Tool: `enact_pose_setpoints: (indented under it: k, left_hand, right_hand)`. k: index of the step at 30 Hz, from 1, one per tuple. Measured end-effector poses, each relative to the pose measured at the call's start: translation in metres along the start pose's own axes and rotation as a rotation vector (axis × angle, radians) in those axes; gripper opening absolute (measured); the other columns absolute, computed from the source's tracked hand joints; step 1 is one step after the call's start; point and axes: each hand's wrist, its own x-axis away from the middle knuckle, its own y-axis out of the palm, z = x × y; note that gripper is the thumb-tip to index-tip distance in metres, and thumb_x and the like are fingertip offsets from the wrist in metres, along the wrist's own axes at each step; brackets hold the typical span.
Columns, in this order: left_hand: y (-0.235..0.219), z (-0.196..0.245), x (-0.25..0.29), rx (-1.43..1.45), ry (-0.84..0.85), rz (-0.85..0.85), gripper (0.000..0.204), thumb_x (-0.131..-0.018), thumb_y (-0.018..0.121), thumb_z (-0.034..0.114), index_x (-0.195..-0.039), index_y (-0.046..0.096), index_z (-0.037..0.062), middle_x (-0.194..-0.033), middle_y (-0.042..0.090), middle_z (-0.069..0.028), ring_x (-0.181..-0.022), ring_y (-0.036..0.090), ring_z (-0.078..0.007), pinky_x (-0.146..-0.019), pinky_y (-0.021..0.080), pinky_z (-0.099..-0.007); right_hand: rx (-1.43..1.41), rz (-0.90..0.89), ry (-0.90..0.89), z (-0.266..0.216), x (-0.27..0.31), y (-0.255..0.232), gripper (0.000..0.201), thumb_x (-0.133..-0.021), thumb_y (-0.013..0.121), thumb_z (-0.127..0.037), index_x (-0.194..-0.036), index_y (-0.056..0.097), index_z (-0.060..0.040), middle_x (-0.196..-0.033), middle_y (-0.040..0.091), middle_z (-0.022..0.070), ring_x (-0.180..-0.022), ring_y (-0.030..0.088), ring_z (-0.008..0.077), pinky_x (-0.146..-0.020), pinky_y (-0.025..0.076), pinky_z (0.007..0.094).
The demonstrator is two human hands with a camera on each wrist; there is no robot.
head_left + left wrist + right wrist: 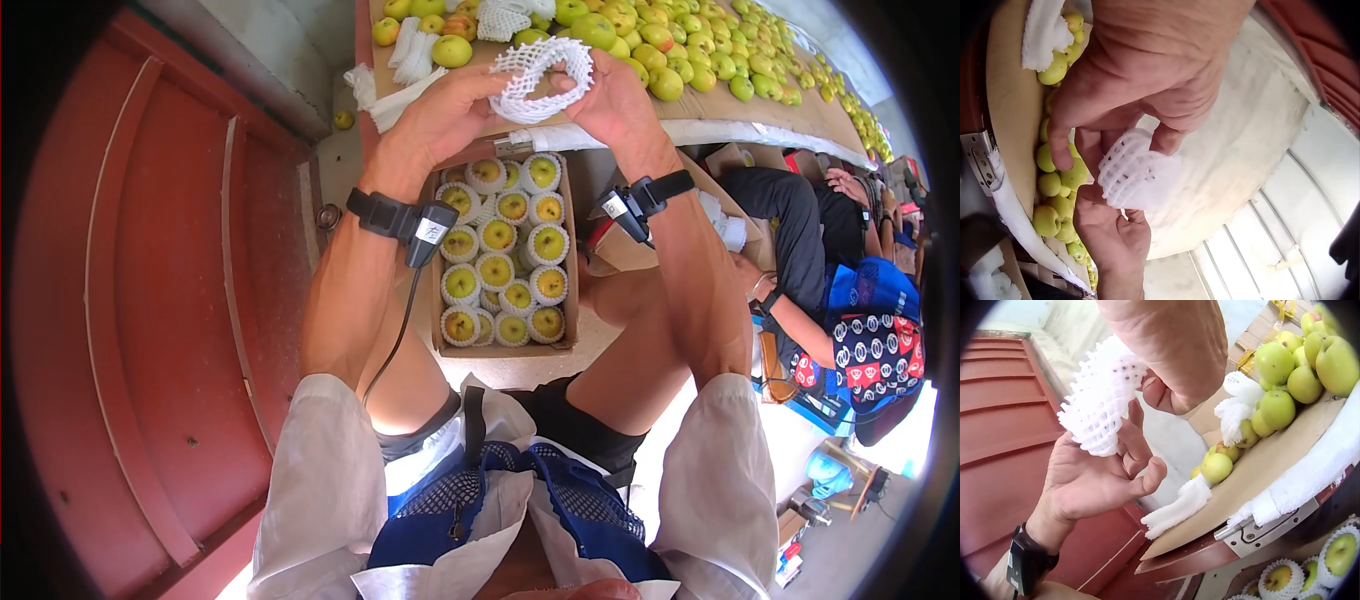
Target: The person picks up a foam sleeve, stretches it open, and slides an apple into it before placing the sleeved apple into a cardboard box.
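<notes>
Overhead, both hands are holding 1 white foam net sleeve up in the air, between the person's chest and the fruit-covered surface. The left hand is gripping the sleeve's left end, its thumb and fingers curled onto the mesh; the left wrist view is showing those fingers pinching the foam net sleeve from above. The right hand is clamping the opposite end, its grip closed on the mesh too, and the right wrist view is showing the foam net sleeve stretching between the 2 palms, with the left hand below it and its fingers partly spread.

Just beyond the grip, green and yellow apples are lying loose on brown cardboard on the surface, with more empty foam nets lying to the left of the grip. Directly below the grip, near the person's knees, a cardboard box is holding netted apples packed in rows. Left of the grip, a red metal panel is filling that side. Right of the grip, another seated person in patterned clothing is showing at the edge.
</notes>
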Motion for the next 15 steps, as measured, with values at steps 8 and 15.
enact_pose_setpoints:
  k: [8, 15]
  left_hand:
    - [0.009, 0.003, 0.001, 0.117, 0.066, -0.087, 0.037, -0.096, 0.062, 0.010, -0.130, 0.057, -0.0030, -0.131, 0.061, -0.0125, -0.121, 0.058, -0.0219, -0.109, 0.045, -0.0398]
    - [0.006, 0.001, -0.006, 0.020, 0.233, 0.072, 0.042, -0.091, 0.068, 0.002, -0.131, 0.056, -0.0017, -0.122, 0.066, -0.0110, -0.113, 0.063, -0.0196, -0.104, 0.049, -0.0360]
  right_hand:
    - [0.494, 0.191, 0.036, 0.002, 0.002, -0.014, 0.028, -0.102, 0.044, -0.012, -0.120, 0.057, 0.0050, -0.108, 0.065, 0.0134, -0.085, 0.061, 0.0216, -0.070, 0.051, 0.0310]
    - [0.459, 0.413, -0.090, 0.019, 0.000, 0.026, 0.033, -0.100, 0.053, -0.021, -0.125, 0.057, 0.0003, -0.106, 0.069, 0.0119, -0.101, 0.066, 0.0233, -0.087, 0.051, 0.0386]
